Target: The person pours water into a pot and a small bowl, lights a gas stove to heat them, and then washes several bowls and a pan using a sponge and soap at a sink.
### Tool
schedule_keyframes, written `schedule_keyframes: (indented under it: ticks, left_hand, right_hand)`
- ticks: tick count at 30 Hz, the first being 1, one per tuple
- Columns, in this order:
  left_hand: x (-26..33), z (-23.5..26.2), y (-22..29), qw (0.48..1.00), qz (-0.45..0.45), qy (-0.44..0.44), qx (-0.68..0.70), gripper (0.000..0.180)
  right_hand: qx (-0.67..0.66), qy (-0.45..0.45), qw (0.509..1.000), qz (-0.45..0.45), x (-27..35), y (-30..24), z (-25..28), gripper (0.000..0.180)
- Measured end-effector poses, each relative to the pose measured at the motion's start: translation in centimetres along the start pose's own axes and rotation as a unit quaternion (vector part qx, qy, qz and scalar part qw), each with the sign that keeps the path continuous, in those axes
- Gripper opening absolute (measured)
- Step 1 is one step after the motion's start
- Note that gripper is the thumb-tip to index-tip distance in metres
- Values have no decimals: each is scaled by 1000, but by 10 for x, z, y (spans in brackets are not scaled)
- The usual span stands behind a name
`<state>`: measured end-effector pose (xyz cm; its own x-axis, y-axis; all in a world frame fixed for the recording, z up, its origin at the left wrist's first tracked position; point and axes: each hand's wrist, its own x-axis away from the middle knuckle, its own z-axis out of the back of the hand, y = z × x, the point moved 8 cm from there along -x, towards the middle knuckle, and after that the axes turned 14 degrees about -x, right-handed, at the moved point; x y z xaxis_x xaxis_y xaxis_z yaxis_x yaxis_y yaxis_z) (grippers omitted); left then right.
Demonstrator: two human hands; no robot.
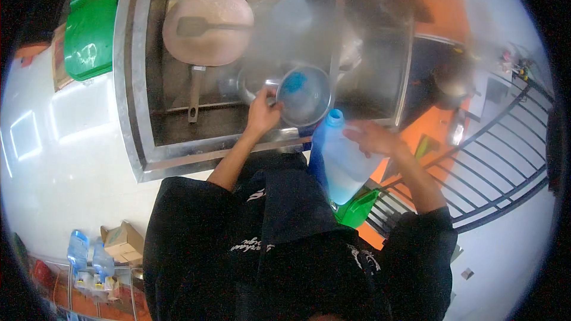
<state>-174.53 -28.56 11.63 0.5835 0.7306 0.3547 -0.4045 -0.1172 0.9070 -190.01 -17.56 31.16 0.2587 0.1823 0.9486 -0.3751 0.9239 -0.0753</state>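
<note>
My left hand (264,113) grips a round metal cup (306,107) at its left rim, over the front of the sink. A patch of bright blue, liquid or soap, lies inside the cup. My right hand (377,138) is closed at the upper right side of a large translucent bluish plastic jug (345,166), by its neck. The jug's mouth is uncapped and close below the cup. In the left part of the sink lies a pale pink pan (211,44) with its handle toward me. A dark spatula (193,27) rests across it.
The steel sink (134,83) has a raised metal rim and a hazy, blurred middle. A green plastic board or lid (92,35) is at left. Black metal bars (493,172) curve along the right. Water bottles (78,249) and a cardboard box (123,242) sit at lower left.
</note>
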Motion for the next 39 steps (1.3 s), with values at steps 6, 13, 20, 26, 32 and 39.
schedule_keyframes:
  ticks: [6,13,20,26,32,39]
  left_hand:
    - [-4,-13,-13,999,24,-26,25,30]
    - [-3,-12,-10,1000,13,-27,-7,30]
    - [-4,-1,0,1000,18,-11,-23,30]
    - [-7,-4,-6,1000,10,-16,-11,31]
    - [-10,-3,-25,999,25,-21,-42,33]
    - [-33,-2,-64,983,26,-84,-164,36]
  right_hand:
    - [1,-3,1000,-10,-1,6,-4,43]
    - [11,-16,1000,21,-12,4,-5,51]
    - [44,-28,999,4,-19,-7,-2,44]
    - [30,-25,999,6,-16,-6,-1,46]
    - [71,1,997,-35,21,3,-13,45]
    - [-49,116,992,10,61,85,-42,52]
